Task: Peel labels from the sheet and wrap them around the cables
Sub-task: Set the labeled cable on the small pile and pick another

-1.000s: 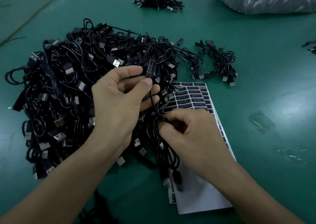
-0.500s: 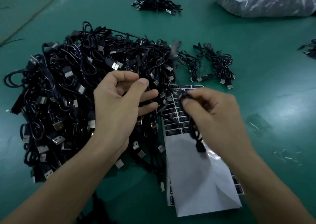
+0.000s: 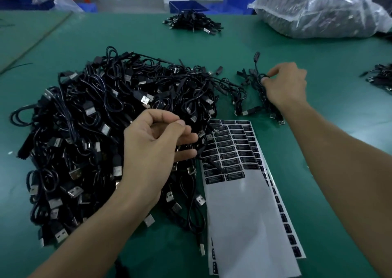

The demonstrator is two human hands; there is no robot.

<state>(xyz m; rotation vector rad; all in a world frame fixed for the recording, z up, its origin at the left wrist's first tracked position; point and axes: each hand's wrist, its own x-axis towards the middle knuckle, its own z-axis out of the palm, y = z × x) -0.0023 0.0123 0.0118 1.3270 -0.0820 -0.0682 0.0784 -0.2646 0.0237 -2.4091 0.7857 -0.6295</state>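
Note:
A big heap of black USB cables [image 3: 89,133] covers the left half of the green table. My left hand [image 3: 154,148] hovers over the heap's right edge with loosely curled fingers and holds nothing I can see. Stacked label sheets [image 3: 231,150] lie right of the heap, black labels on the upper part, bare white backing below. My right hand [image 3: 284,85] is stretched out to the far right and pinches a black cable [image 3: 257,74] over a small pile of cables [image 3: 250,99].
A small bundle of cables [image 3: 193,23] lies at the back centre. A clear plastic bag of dark goods [image 3: 318,12] fills the back right corner. More cables [image 3: 379,76] sit at the right edge. Blue bins [image 3: 186,5] stand behind the table.
My right hand has carried the cable from above the label sheet out to the small pile on the right. My left hand has let the cable go and stayed above the heap.

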